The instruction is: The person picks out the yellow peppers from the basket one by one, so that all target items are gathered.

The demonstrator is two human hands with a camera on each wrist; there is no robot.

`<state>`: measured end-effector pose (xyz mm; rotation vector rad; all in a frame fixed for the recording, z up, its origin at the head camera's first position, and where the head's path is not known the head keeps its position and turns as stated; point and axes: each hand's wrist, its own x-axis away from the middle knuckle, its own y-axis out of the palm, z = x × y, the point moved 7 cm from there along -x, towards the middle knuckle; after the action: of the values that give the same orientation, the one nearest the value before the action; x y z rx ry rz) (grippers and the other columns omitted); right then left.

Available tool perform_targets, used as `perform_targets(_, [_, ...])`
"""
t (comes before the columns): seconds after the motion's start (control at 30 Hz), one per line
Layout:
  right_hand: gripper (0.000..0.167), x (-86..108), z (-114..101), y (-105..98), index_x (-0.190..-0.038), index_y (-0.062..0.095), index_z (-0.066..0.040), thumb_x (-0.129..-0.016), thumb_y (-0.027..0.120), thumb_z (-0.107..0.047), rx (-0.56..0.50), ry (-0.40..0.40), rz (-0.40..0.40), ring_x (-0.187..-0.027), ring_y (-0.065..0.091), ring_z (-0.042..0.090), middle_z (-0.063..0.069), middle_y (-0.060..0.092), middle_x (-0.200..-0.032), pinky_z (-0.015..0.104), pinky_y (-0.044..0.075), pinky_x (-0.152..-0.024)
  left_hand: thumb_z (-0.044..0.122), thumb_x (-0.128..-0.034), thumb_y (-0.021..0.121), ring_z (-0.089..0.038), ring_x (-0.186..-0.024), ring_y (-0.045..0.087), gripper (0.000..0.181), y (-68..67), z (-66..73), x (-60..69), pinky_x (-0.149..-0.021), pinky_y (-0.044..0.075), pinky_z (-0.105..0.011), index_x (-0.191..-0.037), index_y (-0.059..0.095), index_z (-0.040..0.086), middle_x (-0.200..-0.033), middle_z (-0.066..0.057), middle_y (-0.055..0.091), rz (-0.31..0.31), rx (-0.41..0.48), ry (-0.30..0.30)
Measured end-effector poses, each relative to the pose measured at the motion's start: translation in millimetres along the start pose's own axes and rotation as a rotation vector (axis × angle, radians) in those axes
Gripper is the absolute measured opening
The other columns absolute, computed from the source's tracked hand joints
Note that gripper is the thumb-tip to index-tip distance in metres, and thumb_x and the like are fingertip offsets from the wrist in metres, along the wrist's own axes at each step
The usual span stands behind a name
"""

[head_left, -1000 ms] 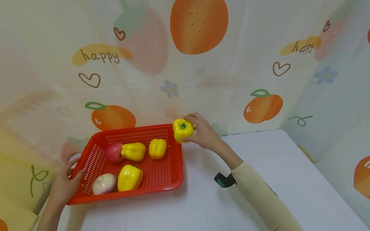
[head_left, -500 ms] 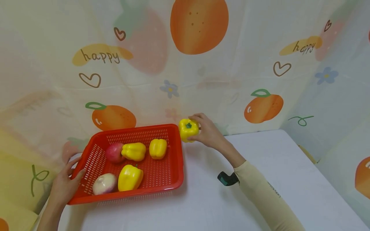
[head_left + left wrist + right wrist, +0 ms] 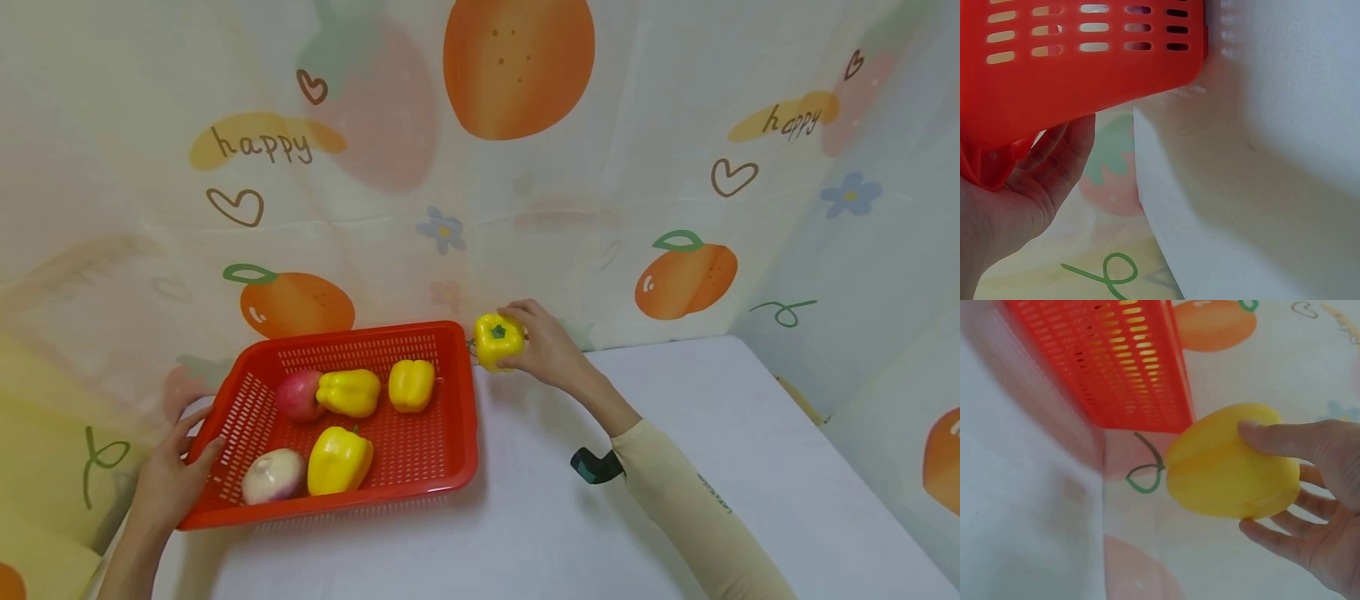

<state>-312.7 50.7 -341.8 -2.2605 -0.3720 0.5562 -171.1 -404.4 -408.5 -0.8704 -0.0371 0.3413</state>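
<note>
In the head view my right hand (image 3: 547,350) holds a yellow bell pepper (image 3: 497,340) up just past the back right corner of a red plastic basket (image 3: 467,417). The right wrist view shows the thumb on one side of this pepper (image 3: 1229,472) and fingers on the other. My left hand (image 3: 171,475) grips the basket's left rim, thumb over the edge, fingers outside. Inside lie three more yellow bell peppers (image 3: 340,462), a pinkish-red round fruit (image 3: 297,397) and a white, purple-tinged bulb like a turnip or onion (image 3: 272,477).
The basket stands on a white-covered table (image 3: 675,400), whose right edge slants towards the front. A fruit-printed curtain (image 3: 570,183) hangs close behind the table and along both sides. A black strap-like piece (image 3: 596,465) juts from the right sleeve.
My right hand has carried the yellow bell pepper rightwards, from over the basket's back right corner to outside it, most recently dipping slightly. The left hand and the basket stay put.
</note>
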Motion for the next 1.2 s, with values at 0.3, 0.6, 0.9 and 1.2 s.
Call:
perform_targets(0.3, [0.068,0.3,14,7,-0.134,0.053,0.005,-0.075,0.085,-0.010,0.018,0.002,-0.026,-0.120,0.051,0.034,0.019,0.049,-0.135,0.045,0.041,-0.105,0.020,-0.1014,0.053,-0.024,-0.073,0.061,0.052,0.1,0.8,-0.2,-0.053,0.050,-0.025,-0.147,0.037,0.001,-0.106,-0.035,0.059,-0.005,0.007,-0.002])
perform_targets(0.6, [0.066,1.9,32,12,-0.134,0.055,0.001,-0.076,0.085,-0.012,0.026,0.045,-0.025,-0.124,0.049,0.034,0.016,0.050,-0.137,0.048,0.039,-0.106,0.020,-0.1015,0.053,-0.024,-0.074,0.061,0.053,-0.7,0.1,-0.7,-0.053,0.050,-0.025,-0.148,0.036,0.001,-0.107,-0.035,0.059,-0.009,0.007,-0.019])
perform_targets(0.9, [0.064,5.0,49,20,-0.132,0.056,0.001,-0.076,0.084,-0.012,0.019,0.052,-0.022,-0.123,0.048,0.035,0.017,0.052,-0.136,0.049,0.039,-0.106,0.021,-0.1015,0.053,-0.027,-0.076,0.061,0.053,0.1,-0.8,-0.9,-0.053,0.050,-0.026,-0.148,0.036,0.002,-0.108,-0.036,0.058,-0.009,-0.001,-0.026])
perform_targets(1.2, [0.064,4.2,63,25,-0.133,0.055,0.003,-0.077,0.083,-0.010,0.033,0.061,-0.036,-0.123,0.047,0.036,0.020,0.050,-0.135,0.049,0.036,-0.108,0.023,-0.1018,0.052,-0.024,-0.074,0.061,0.055,0.0,-2.2,-0.3,-0.054,0.051,-0.027,-0.149,0.034,0.002,-0.108,-0.035,0.058,-0.022,0.007,-0.037])
